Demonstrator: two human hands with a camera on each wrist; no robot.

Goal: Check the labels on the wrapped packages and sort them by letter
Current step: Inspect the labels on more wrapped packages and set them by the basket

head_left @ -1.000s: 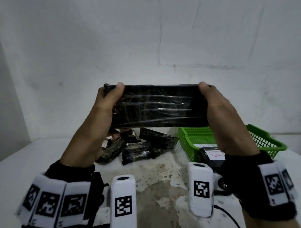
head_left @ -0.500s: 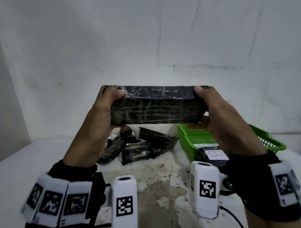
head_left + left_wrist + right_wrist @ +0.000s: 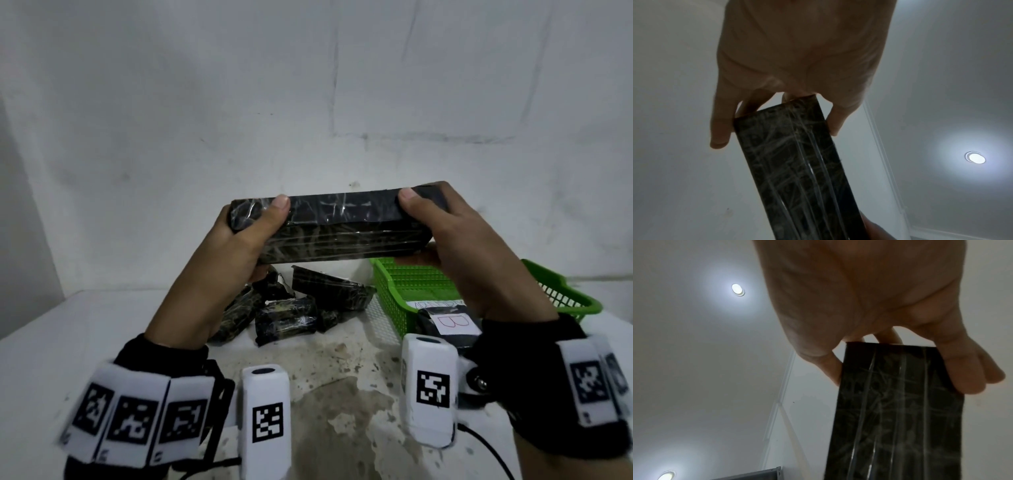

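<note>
A long black package (image 3: 342,228) wrapped in clear film is held level in the air above the table. My left hand (image 3: 239,246) grips its left end, thumb on top. My right hand (image 3: 462,240) grips its right end the same way. No label shows on the faces turned to me. The left wrist view shows the black package (image 3: 797,162) between the thumb and fingers of the left hand (image 3: 793,65). In the right wrist view the black package (image 3: 896,402) sits in the right hand (image 3: 879,305) likewise. More wrapped packages (image 3: 294,308) lie piled on the table beneath.
A green basket (image 3: 404,291) stands at the right on the white table (image 3: 85,325); in it lies a black package with a white label marked B (image 3: 454,322). A bare wall rises close behind. The table's paint is worn near me.
The package has come down a little and tipped over, so its narrow side now faces me and its broad face turns upward. Both hands kept their hold on the ends.
</note>
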